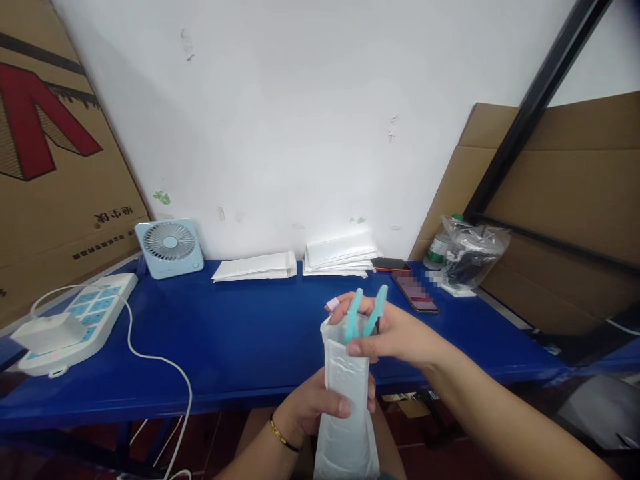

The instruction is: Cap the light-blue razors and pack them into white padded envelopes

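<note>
An upright white padded mailer stands over my lap, in front of the desk edge. My left hand is wrapped round its middle, thumb across the front. Two teal arms of a plastic tool stick up from the mailer's open mouth, spread in a V; the lower part is hidden inside. At the mouth, my right hand is closed round the tool, with the thumb over the front rim and the fingers behind. One fingertip has a pale wrap.
On the blue desk are a flat mailer, a mailer stack, two phones, and a bagged dark item beside a bottle. At left are a fan and a power strip with a trailing white cable.
</note>
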Motion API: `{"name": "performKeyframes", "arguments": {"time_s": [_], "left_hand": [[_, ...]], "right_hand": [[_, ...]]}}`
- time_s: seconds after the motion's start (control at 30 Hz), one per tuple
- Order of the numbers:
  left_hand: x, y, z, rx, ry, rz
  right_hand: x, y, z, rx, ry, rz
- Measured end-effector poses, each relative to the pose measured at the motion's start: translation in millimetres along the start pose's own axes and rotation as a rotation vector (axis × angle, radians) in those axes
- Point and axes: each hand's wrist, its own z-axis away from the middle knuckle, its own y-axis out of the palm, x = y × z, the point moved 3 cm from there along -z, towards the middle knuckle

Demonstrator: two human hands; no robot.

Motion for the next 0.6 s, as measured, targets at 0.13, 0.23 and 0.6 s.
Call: {"name": "performKeyframes", "arguments": {"time_s": [0.13, 0.23, 0.6], "left_hand": [[3, 0.2, 0, 0.015, 0.025, 0.055], [4, -1.1, 0, 0.025, 0.034, 0.067], [-11, -16.6, 1, -0.224, -0.065, 0.102]], "right_hand": [[2, -1, -2, 0.009, 0.025, -0.007], [4, -3, -2, 0.010, 0.005, 0.029], [1, -30, -11, -0.304, -0.047, 0.313]]}}
